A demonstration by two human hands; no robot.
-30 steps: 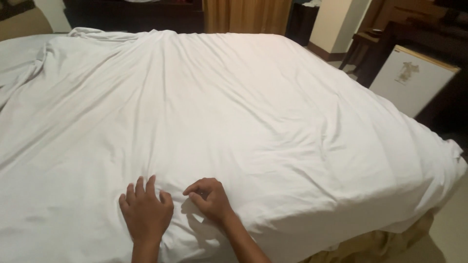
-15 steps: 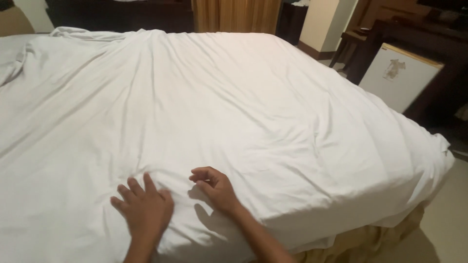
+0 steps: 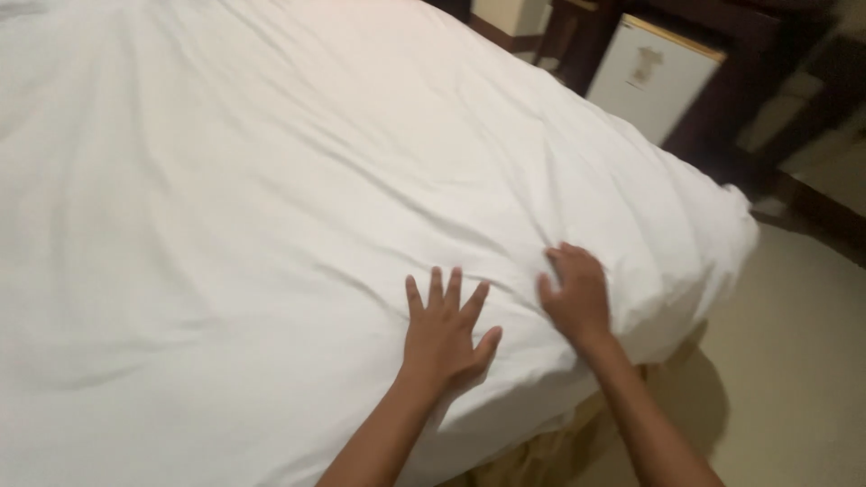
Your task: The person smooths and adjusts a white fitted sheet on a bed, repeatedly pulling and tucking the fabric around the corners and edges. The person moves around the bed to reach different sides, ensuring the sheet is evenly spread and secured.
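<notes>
A wide white sheet (image 3: 271, 198) covers the bed, creased in long folds. My left hand (image 3: 444, 334) lies flat on it near the bed's near edge, fingers spread, holding nothing. Just to its right, my right hand (image 3: 575, 296) rests on the sheet with fingers curled down into the cloth close to the bed's corner; whether it pinches a fold I cannot tell. Both forearms reach in from the bottom of the view.
A small white fridge (image 3: 651, 74) stands inside dark wooden furniture (image 3: 767, 99) at the upper right, beyond the bed's corner. Beige floor (image 3: 794, 361) runs along the right side. A tan bed skirt (image 3: 532, 451) shows under the sheet's edge.
Both hands have slid to the right along the sheet toward the bed's corner. The view has swung right and down, and the left hand's fingers now spread wider.
</notes>
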